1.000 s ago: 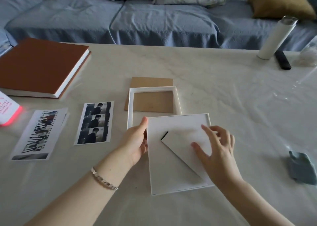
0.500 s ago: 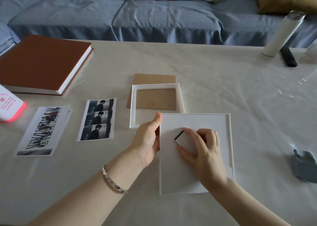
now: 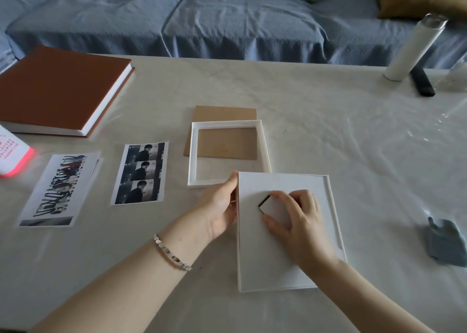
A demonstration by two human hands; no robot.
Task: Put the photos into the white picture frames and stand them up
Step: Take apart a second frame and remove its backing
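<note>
Gripping the stand (image 3: 275, 206) on the near frame (image 3: 265, 264).
Our right hand (image 3: 300, 224) curls round it; our left hand (image 3: 219, 206) pinches the frame's left edge. We should pull gently.

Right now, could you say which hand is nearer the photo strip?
Left. The left hand is just right of the photo strip; the right hand farther right, on the frame.

Left hand (image 3: 222, 206) gripping, thumb up, right hand (image 3: 295, 222) fingers curled, pinching
</note>
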